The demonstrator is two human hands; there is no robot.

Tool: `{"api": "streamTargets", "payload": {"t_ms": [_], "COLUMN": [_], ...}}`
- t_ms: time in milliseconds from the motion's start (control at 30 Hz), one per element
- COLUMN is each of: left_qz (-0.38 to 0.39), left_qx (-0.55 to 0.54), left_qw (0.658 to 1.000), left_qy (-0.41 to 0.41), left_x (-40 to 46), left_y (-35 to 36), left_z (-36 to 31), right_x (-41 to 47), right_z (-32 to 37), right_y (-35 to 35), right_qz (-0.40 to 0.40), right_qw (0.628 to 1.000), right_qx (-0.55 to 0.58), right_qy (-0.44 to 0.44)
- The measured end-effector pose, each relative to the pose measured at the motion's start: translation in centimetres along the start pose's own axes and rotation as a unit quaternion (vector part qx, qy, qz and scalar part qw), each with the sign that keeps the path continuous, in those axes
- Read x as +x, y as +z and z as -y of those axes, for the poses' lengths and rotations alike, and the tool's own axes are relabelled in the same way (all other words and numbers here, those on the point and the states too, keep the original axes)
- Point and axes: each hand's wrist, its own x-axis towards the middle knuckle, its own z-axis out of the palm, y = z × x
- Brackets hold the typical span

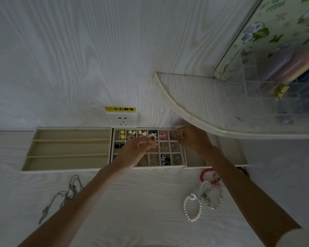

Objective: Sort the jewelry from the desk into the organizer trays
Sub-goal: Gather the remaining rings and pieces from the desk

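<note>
I am midway through the small pieces: both hands are over the gridded tray (pixel 184 158), its back cells already holding earrings. My right hand (pixel 189 138) hovers at the back right cell, fingers curled round something tiny, probably a ring, though the light is too dim to be sure. My left hand (pixel 136 150) hangs loosely curled, holding nothing I can make out. The bracelets (pixel 203 191) and chain necklace (pixel 68 191) lie on the desk (pixel 141 202); next comes a careful drop, then the long-slot tray (pixel 68 168).
</note>
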Motion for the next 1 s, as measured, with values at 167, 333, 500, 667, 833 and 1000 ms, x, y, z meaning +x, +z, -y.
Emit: {"api": "streamTargets", "payload": {"t_ms": [167, 333, 500, 667, 833, 1000], "left_qz": [0.058, 0.138, 0.161, 0.188, 0.205, 0.212], "left_qx": [0.322, 0.470, 0.537, 0.571, 0.609, 0.635], "left_qw": [0.944, 0.871, 0.824, 0.794, 0.756, 0.732], "left_qy": [0.048, 0.046, 0.078, 0.093, 0.125, 0.131], "left_x": [3.5, 6.7, 8.1, 9.0, 9.5, 9.6], "left_y": [-0.7, 1.2, 2.6, 2.9, 3.0, 3.3], "left_z": [-3.6, -4.6, -4.2, -3.9, -3.9, -4.0], "right_x": [-1.1, 0.1, 1.0, 1.5, 1.8, 2.1], "right_z": [-1.8, -2.4, -2.4, -2.9, -3.1, -3.4], "right_y": [-1.4, -0.5, 0.5, 1.1, 1.6, 2.1], "right_qz": [-0.002, 0.035, 0.077, 0.083, 0.096, 0.084], "right_qw": [1.000, 0.997, 0.997, 0.996, 0.994, 0.993], "right_qx": [-0.016, -0.065, -0.031, -0.019, -0.055, -0.077], "right_qy": [0.015, 0.008, 0.012, 0.028, 0.007, 0.008]}}
